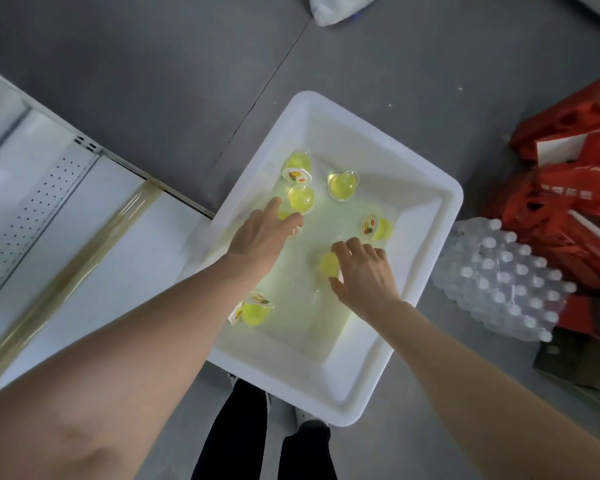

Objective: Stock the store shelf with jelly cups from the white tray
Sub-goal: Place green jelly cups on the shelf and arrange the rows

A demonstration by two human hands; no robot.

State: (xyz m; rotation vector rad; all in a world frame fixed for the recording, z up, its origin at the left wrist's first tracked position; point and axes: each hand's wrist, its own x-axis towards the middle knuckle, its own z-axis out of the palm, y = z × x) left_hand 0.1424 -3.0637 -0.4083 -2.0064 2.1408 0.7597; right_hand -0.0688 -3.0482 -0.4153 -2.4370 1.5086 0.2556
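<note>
Picking from the white tray [413,313]: right hand [364,271] curls round a jelly cup [328,265], left hand [260,233] covers another, grip unclear; next, carry both to the shelf [84,254].

- Grey floor [153,64]: smooth, with a thin dark seam [274,77] running diagonally down from the top centre toward the left.
- Shrink-wrapped pack of clear bottles [499,282]: lies on the floor at the right, white caps toward the camera.
- Red bags [568,195]: heaped behind and to the right of the pack, touching it; white lettering on one, not legible. A white panel [561,147] shows on the uppermost.
- White crumpled bag [333,8]: at the top edge, cut off by the frame.
- Brown cardboard [575,362]: lower right, just below the bottle pack; blurred, form unclear.
</note>
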